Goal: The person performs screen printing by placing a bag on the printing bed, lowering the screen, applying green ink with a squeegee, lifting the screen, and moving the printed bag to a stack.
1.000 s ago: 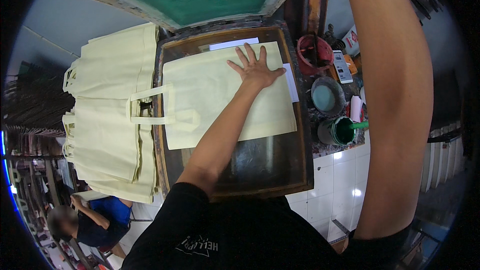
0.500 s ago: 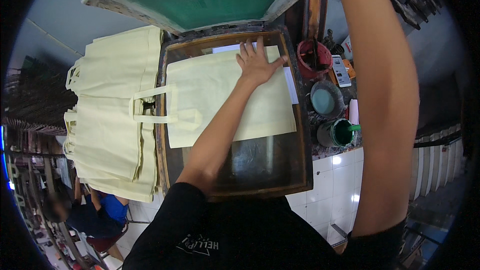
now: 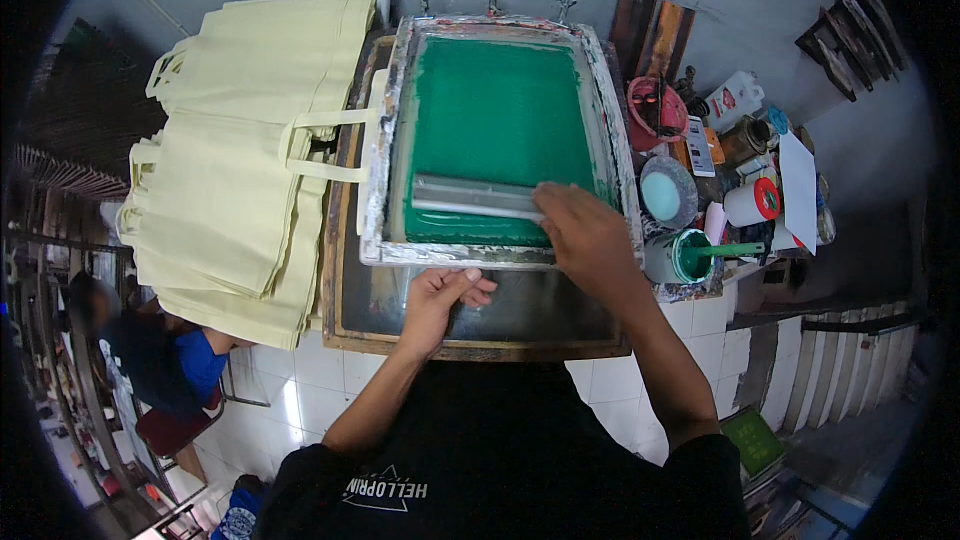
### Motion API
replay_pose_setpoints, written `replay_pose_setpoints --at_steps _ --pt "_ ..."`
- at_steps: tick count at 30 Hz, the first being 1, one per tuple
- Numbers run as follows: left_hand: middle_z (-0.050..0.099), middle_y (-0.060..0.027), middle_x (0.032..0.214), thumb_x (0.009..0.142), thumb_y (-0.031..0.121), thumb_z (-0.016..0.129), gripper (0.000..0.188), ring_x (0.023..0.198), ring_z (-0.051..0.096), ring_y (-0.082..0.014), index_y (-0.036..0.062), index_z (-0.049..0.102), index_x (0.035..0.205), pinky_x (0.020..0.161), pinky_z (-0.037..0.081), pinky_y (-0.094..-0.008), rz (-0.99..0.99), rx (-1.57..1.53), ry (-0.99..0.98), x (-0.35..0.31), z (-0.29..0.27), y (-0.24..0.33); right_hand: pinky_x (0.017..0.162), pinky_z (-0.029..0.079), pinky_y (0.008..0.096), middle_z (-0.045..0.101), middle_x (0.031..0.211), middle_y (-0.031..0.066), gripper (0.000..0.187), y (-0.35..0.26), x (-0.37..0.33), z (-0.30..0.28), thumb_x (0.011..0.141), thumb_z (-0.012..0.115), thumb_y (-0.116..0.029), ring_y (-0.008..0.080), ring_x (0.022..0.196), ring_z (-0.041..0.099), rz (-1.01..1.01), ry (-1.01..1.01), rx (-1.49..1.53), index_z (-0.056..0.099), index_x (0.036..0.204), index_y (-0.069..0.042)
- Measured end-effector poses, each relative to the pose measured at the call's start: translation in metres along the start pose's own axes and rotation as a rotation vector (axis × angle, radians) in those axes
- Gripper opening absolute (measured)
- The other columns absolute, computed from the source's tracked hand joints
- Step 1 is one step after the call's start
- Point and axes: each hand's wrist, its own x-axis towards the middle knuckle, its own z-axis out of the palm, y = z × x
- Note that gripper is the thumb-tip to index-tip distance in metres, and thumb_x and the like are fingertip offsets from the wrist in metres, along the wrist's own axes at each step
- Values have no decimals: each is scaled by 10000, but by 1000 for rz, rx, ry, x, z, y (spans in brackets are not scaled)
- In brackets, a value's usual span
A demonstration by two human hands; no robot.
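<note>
My right hand (image 3: 585, 230) is closed round the right end of a grey squeegee (image 3: 475, 196), which lies across the green mesh of a printing screen (image 3: 505, 110). Its blade spans much of the mesh width near the close side. Just below the frame's near edge, my left hand (image 3: 435, 302) has loosely curled fingers with the thumb apart from them, and nothing shows in it. The screen lies lowered over the dark glass-topped board (image 3: 480, 330). A cream tote bag under it is mostly hidden, its handle (image 3: 335, 172) sticking out to the left.
Stacked cream bags (image 3: 230, 180) lie to the left. At right stand a pot of green ink (image 3: 690, 258) with a stirrer, a bowl (image 3: 662, 195), a red bucket (image 3: 655, 115), a phone (image 3: 700, 152) and a red-lidded jar (image 3: 750, 202). A person (image 3: 150, 350) sits at lower left.
The raised screen has come down over the bag. My left hand has left the bag for the frame's near edge; my right arm has lowered, and that hand now holds the squeegee.
</note>
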Motion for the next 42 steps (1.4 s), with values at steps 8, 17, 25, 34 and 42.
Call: replay_pose_setpoints --at_steps 8,17,25,34,42 --pt "727 -164 815 983 184 656 252 638 685 -188 -61 687 937 641 553 -316 -148 -66 0 3 -14 -25 690 553 457 728 914 184 166 15 19 1 947 671 -174 381 823 709 114 -297 55 680 1041 -38" --pt "693 -147 732 978 178 647 270 566 640 -185 -61 674 855 613 523 -304 -150 -60 36 3 -10 -25 694 563 436 732 966 163 180 -23 -19 9 911 676 -160 338 858 718 27 -295 11 654 1052 -51" --pt "696 -147 733 979 190 642 279 562 649 -193 -58 668 853 617 508 -308 -211 -6 29 2 -10 -19 630 540 461 705 835 169 121 47 26 54 938 654 -165 354 753 702 30 -281 -138 601 945 -56" --pt "733 -263 937 943 133 552 282 747 741 -295 -112 621 1064 815 573 -361 -362 -138 -33 6 -25 -13 854 519 531 717 971 261 331 181 207 74 968 647 -321 427 936 694 97 -405 -81 690 1124 -32" --pt "628 -306 1318 967 168 517 434 1172 678 -371 -118 547 1292 995 565 -427 -413 -564 -73 2 -27 -12 772 504 474 691 892 226 315 126 151 22 987 639 -313 413 873 663 99 -302 98 694 1090 -20"
